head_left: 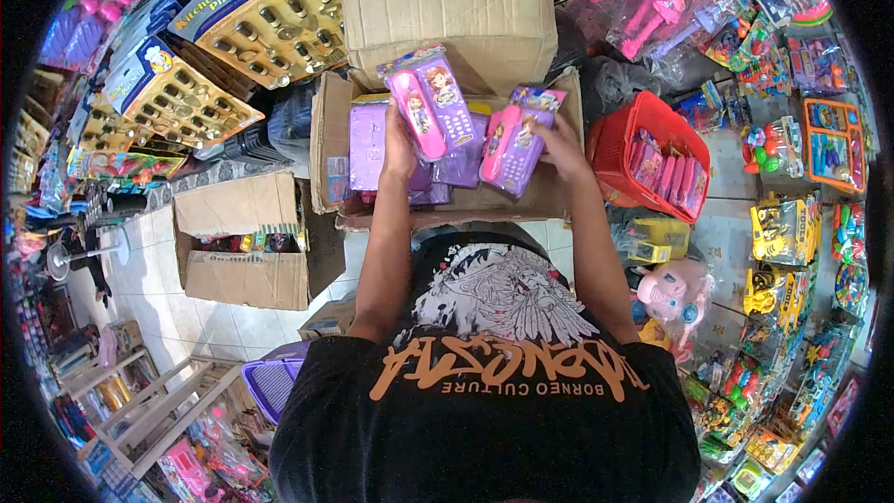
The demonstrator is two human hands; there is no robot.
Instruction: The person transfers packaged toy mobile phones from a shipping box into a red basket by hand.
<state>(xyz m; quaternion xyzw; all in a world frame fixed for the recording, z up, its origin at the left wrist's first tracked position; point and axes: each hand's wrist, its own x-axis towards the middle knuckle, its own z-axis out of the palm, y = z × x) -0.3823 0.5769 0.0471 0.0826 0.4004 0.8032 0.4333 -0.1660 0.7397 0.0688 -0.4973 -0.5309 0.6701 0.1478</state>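
Observation:
In the head view, my left hand (400, 146) grips a purple toy telephone (449, 102) with a pink handset, sealed in a clear bag. Its upper end tilts left. A second bagged toy telephone (518, 151), also purple and pink, is held at its right side by my right hand (562, 147). Both toys are above an open cardboard box (447, 14), whose far flap stands up. Inside the box lie more purple packages (368, 144), partly covered by the held toys. Some fingers of each hand are hidden behind the packages.
A red basket (622, 144) with pink packages stands right of the box. Left is another cardboard box (237, 275), partly open. Kitchen play sets (265, 19) hang behind. Bagged toys (782, 228) line the right side, and a wooden rack (154, 401) is at lower left.

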